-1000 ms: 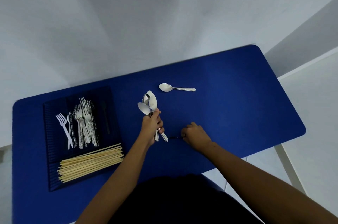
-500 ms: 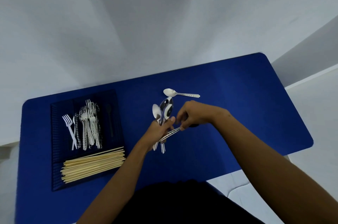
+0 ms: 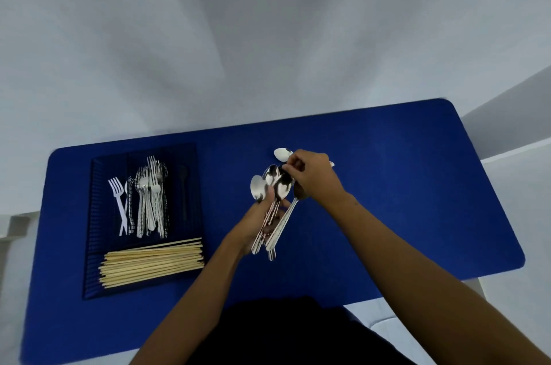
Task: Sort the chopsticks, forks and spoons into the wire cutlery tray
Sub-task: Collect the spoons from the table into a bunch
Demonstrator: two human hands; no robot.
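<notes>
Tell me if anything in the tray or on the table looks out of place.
Nothing spilled or damaged. One white fork lies apart, left of the metal forks in the tray. One spoon lies loose on the table, partly behind the right hand.

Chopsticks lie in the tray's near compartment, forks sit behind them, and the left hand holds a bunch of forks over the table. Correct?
No. The head view shows the left hand gripping a bunch of spoons, not forks. The chopsticks do lie in the tray's near compartment, with the forks behind them.
</notes>
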